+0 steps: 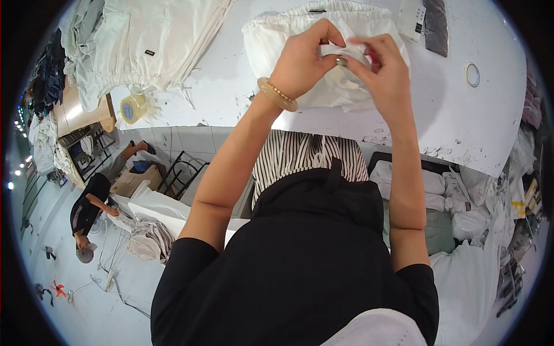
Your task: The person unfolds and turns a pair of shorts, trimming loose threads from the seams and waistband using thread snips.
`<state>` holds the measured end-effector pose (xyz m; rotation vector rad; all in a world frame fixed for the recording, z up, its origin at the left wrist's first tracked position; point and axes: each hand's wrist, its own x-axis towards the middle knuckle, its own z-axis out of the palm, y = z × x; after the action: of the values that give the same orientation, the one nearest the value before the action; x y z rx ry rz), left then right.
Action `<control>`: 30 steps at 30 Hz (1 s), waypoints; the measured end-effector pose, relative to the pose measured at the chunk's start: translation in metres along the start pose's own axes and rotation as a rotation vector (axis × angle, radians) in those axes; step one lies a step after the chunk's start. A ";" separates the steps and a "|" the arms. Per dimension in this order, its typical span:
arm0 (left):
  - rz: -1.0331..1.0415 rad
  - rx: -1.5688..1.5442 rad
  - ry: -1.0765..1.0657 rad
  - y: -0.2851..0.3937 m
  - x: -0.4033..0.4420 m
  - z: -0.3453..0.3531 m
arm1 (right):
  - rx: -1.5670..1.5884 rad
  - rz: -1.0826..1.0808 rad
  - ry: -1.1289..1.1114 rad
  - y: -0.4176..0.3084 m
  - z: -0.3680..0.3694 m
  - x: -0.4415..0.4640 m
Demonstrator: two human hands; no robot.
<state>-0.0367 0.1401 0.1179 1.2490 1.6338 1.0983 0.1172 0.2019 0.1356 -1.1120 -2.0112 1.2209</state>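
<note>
A white garment (262, 40) with a gathered elastic edge lies folded on the table in front of me. Over it, my left hand (303, 62) pinches a bit of the white cloth between thumb and fingers. My right hand (388, 75) is closed close beside it, thumb and fingers on the same cloth, the two thumbs nearly meeting. Something small and dark red (373, 56) shows at the right fingers; I cannot tell what it is. The right fingertips are blurred.
More white garments with elastic waists (156, 43) lie to the left, near a tape roll (133, 108). A white ring-shaped roll (472, 75) and a dark flat packet (436, 26) are on the right. Wrapped bundles (424, 181) sit below the table; another person (89, 207) works at far left.
</note>
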 end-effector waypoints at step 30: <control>-0.476 -0.788 0.172 -0.113 -0.034 -0.118 | 0.303 0.561 0.042 0.159 -0.024 0.064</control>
<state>-0.1734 0.0709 0.0509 0.2474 1.2964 1.3563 0.1621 0.3078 0.0057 -1.5788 -1.4521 1.6870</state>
